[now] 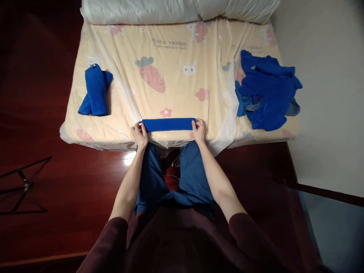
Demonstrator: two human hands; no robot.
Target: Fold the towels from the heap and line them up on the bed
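A blue cloth (169,124), folded into a long narrow strip, lies along the front edge of the bed just above my knees. My left hand (140,134) pinches its left end between thumb and fingers. At the opposite end, my right hand (199,129) grips the corner with the thumb on top. Two blue cloth rolls or folded bundles (96,91) lie crossed on the left part of the bed. To the right is a loose, crumpled heap of blue cloths (270,89), with some duller blue pieces under it.
The bed (113,49) has a pale yellow sheet with carrot and rabbit prints. Behind it lies a rolled grey-white quilt (148,11). Black tripod legs (25,185) stand on the dark red floor (71,182) at left. A pale wall (321,94) borders the right side.
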